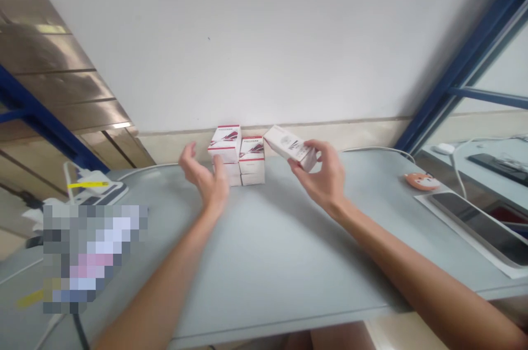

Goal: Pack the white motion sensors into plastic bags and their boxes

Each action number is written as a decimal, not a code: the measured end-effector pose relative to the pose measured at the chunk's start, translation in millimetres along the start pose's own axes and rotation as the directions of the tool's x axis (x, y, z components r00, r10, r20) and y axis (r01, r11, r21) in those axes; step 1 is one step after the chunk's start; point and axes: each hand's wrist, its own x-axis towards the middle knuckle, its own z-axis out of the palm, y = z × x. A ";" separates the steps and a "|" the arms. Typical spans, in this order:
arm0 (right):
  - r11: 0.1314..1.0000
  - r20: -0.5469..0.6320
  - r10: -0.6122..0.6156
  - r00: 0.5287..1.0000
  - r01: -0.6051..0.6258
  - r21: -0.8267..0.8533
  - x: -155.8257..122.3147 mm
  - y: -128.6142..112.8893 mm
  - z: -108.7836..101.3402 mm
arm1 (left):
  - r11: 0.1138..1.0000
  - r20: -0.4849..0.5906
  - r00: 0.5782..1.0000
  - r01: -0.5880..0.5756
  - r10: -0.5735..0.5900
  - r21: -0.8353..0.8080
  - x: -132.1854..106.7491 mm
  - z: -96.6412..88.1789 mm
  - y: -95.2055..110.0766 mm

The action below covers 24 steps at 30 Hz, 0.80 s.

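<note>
- L hand wide open, empty, just beside box stacks
- R hand holding white-red box in air
- Stacks at back edge of worktop, by wall

Grey tabletop seen from above, with two stacks of white-and-red cartons side by side at its rear edge and a white cable running along that edge. At right, an orange fox-faced object lies just beside a dark-screened tablet resting on a white sheet. At left, a white stand with a yellow strip sits beside a pixelated, unidentifiable object.
</note>
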 end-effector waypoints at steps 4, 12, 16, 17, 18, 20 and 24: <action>0.908 0.204 -0.335 0.920 0.373 -0.189 12.5 -18.0 27.6 | 0.839 0.252 0.879 0.467 -0.406 -0.277 14.0 5.5 -34.9; 0.884 0.450 -0.367 0.814 0.455 -0.102 18.9 -41.1 97.0 | 0.691 0.472 0.748 0.642 -0.467 -0.334 9.9 9.7 -47.6; 0.931 0.457 -0.341 0.821 0.362 0.046 20.4 -27.7 101.7 | 0.654 0.518 0.715 0.676 -0.470 -0.339 10.3 6.1 -47.8; 0.937 0.464 -0.341 0.817 0.335 0.098 21.9 -24.3 97.7 | 0.647 0.529 0.707 0.683 -0.470 -0.338 10.2 5.4 -47.1; 0.940 0.462 -0.341 0.819 0.304 0.153 23.2 -20.5 91.6 | 0.639 0.543 0.697 0.692 -0.469 -0.336 9.8 4.9 -45.6; 0.941 0.419 -0.314 0.852 0.221 0.255 24.0 -10.1 74.1 | 0.620 0.583 0.667 0.714 -0.464 -0.325 7.2 5.1 -39.7; 0.941 0.485 -0.095 0.869 -0.081 0.329 15.5 28.4 27.2 | 0.532 0.780 0.492 0.810 -0.386 -0.248 -10.4 11.7 -18.0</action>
